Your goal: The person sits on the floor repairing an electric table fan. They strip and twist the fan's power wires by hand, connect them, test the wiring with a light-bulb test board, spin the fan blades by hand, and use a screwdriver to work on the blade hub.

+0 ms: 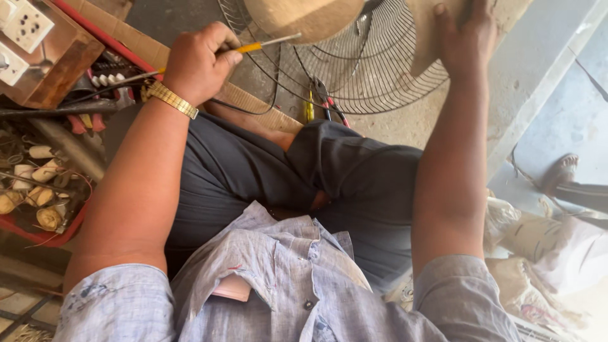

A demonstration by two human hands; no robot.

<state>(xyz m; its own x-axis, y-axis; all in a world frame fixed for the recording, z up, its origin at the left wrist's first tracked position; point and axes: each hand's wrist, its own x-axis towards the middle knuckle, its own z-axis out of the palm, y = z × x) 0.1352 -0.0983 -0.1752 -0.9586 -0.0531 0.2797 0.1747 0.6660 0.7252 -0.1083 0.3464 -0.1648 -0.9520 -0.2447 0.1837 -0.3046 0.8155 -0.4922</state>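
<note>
left hand (201,62): fist closed, thumb on top, arm bent | right hand (464,38): fingers spread flat, arm stretched straight forward

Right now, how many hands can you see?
2. The left hand grips a yellow-handled screwdriver at upper left; the right hand rests on the fan blade over the wire fan guard.

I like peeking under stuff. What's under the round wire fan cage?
Under the wire fan cage, red-handled pliers and bare concrete floor show through the wires. The tan fan body covers the middle, hiding what lies beneath.
</note>
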